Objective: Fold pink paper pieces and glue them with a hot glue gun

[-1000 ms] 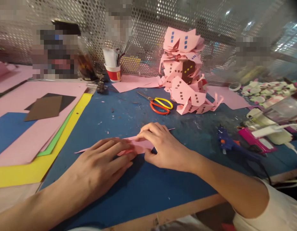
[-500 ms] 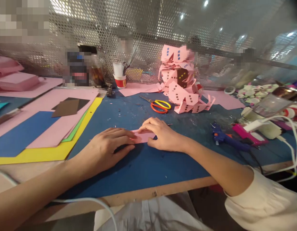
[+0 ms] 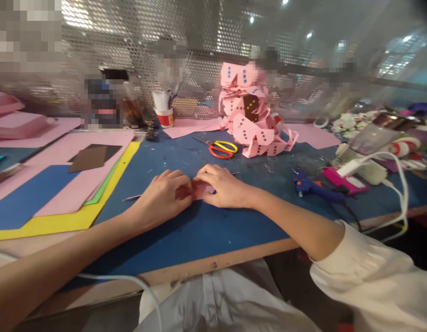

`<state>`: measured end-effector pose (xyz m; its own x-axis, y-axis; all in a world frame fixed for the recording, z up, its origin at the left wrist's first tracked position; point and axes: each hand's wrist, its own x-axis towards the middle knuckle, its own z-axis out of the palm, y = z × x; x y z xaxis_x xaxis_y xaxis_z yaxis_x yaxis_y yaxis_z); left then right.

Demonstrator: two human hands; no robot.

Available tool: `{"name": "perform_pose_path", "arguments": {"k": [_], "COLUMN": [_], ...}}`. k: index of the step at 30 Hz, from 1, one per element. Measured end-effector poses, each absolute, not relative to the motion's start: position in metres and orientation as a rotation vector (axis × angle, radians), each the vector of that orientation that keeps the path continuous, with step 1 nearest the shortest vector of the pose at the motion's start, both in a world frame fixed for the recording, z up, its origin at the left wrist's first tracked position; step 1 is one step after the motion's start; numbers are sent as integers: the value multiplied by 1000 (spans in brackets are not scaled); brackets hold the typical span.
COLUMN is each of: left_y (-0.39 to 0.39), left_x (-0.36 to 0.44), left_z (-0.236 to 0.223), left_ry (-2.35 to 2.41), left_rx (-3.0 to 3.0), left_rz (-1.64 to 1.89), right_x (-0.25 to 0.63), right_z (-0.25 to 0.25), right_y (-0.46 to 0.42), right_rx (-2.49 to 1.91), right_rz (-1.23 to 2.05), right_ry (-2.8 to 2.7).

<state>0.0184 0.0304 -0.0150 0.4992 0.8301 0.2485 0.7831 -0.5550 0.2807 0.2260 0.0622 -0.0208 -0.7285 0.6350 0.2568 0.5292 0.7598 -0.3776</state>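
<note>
A small pink paper strip [image 3: 199, 190] lies between my two hands on the blue table mat [image 3: 195, 240]. My left hand [image 3: 166, 196] is curled, thumb and fingers pinching the strip's left part. Its pale end pokes out to the left of that hand. My right hand [image 3: 225, 186] is bent over the right part of the strip, its thumb and fingertips closed on it. Most of the strip is hidden under the fingers. Beyond the hands lie scissors [image 3: 222, 150] with red and yellow handles.
A pile of pink paper pieces with printed squares [image 3: 249, 115] stands at the back. On the right are a blue glue gun [image 3: 315, 186], a pink box [image 3: 344, 180] and white cables [image 3: 405, 193]. Coloured sheets [image 3: 75, 221] cover the left side, near a red-white cup [image 3: 164, 116].
My left hand has gone from lying flatter to a curled pinch, and both hands have drawn closer together on the strip. The view has shifted slightly.
</note>
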Motion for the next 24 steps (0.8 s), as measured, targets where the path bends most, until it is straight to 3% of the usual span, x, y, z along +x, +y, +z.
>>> {"name": "perform_pose_path", "arguments": {"k": [24], "left_y": [30], "left_x": [-1], "left_z": [4], "left_ry": [1129], "left_rx": [2502], "left_rz": [362], "right_x": [227], "right_z": [-18], "right_y": [63], "right_rx": [-881], "right_rz": [383], "right_ry": [-2623]}}
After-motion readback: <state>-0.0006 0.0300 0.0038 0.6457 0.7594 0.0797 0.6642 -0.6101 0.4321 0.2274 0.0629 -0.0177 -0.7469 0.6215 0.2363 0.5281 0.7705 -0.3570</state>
